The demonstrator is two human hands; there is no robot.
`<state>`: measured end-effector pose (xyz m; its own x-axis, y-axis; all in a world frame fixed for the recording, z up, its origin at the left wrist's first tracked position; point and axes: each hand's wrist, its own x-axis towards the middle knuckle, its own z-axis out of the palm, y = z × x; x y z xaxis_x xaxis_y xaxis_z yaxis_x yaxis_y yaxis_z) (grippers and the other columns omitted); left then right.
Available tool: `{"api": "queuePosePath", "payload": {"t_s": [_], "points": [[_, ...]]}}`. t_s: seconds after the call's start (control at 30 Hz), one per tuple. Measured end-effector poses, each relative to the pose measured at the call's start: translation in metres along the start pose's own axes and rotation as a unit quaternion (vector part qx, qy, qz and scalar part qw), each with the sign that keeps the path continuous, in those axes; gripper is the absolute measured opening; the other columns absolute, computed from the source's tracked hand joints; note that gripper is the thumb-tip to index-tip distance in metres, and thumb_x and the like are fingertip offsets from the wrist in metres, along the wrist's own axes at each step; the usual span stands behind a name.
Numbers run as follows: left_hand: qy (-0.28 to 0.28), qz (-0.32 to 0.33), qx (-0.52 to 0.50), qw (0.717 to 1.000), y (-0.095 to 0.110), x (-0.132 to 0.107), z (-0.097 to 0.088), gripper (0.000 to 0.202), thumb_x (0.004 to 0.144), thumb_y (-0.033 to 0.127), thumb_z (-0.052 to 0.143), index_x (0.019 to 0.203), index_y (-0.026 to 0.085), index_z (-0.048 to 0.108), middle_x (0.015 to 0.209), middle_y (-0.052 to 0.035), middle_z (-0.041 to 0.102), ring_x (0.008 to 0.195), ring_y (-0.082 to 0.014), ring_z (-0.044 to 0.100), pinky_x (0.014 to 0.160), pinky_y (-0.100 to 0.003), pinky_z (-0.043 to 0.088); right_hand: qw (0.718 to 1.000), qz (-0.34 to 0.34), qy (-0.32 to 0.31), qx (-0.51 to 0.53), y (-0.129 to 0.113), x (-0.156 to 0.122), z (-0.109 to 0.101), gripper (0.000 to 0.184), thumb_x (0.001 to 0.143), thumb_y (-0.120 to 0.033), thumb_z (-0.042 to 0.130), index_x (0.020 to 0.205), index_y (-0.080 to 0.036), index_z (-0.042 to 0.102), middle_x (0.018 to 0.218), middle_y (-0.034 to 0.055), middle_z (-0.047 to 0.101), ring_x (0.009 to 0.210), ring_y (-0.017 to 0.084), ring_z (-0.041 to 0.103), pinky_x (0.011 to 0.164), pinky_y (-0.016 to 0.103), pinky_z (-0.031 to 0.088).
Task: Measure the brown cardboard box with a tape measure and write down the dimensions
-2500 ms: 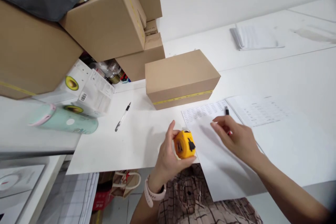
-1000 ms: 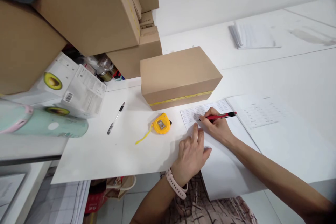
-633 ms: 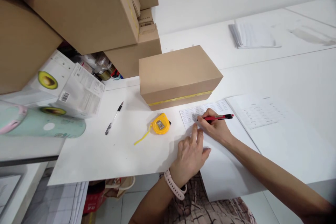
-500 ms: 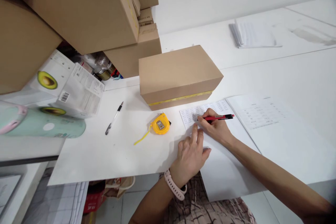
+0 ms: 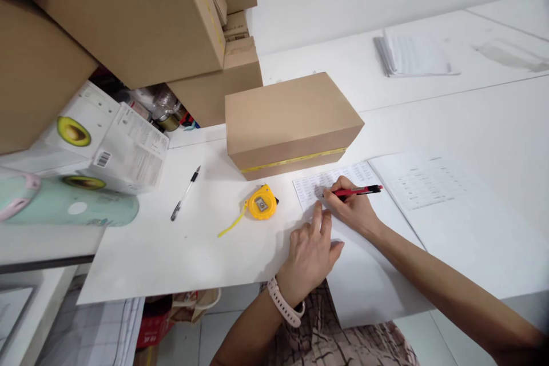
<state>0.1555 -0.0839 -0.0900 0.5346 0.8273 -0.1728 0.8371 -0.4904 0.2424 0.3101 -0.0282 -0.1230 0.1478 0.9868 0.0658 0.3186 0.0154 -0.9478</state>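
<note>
Gripped in my right hand [image 5: 354,211] is a red and black pen [image 5: 362,190], its tip at the printed rows of an open booklet [image 5: 369,274]. My left hand [image 5: 309,251] lies on the left edge of the page with its fingers stretched out; a pink watch band is on that wrist. Left of the hands, a yellow tape measure [image 5: 262,203] rests on the table with its yellow wrist strap lying beside it. A closed cardboard box [image 5: 291,120] with a yellow tape line stands just behind the booklet.
A clear pen with a black grip [image 5: 185,193] lies at the left. Beyond it are a mint green bottle [image 5: 103,210], white boxes with avocado pictures [image 5: 132,148] and stacked cardboard boxes [image 5: 141,17]. A stack of papers [image 5: 418,56] sits at the back right against the wall side.
The view has shifted very slightly. Both hands, the pen and the booklet stay in practically the same places.
</note>
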Motion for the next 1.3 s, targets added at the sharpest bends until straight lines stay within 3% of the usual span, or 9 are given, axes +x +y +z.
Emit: {"api": "queuePosePath", "payload": {"t_s": [1.0, 1.3], "points": [[0.007, -0.001, 0.0, 1.0, 0.0006, 0.0019, -0.0032, 0.059, 0.098, 0.044, 0.054, 0.147, 0.016, 0.042, 0.161, -0.0168, 0.036, 0.106, -0.0266, 0.069, 0.082, -0.039, 0.062, 1.0, -0.016, 0.024, -0.012, -0.0013, 0.0012, -0.001, 0.032, 0.088, -0.04, 0.065, 0.069, -0.024, 0.045, 0.06, -0.0032, 0.044, 0.056, 0.013, 0.038, 0.053, 0.03, 0.033], [0.003, -0.001, 0.001, 1.0, 0.0004, 0.0008, -0.0013, 0.061, 0.098, 0.045, 0.054, 0.149, 0.014, 0.04, 0.163, -0.0168, 0.031, 0.11, -0.0274, 0.068, 0.084, -0.04, 0.062, 1.0, -0.013, 0.02, -0.001, -0.0035, 0.0004, -0.0017, 0.028, 0.086, -0.033, 0.066, 0.069, -0.024, 0.046, 0.06, -0.0036, 0.044, 0.056, 0.013, 0.039, 0.053, 0.03, 0.033]]}}
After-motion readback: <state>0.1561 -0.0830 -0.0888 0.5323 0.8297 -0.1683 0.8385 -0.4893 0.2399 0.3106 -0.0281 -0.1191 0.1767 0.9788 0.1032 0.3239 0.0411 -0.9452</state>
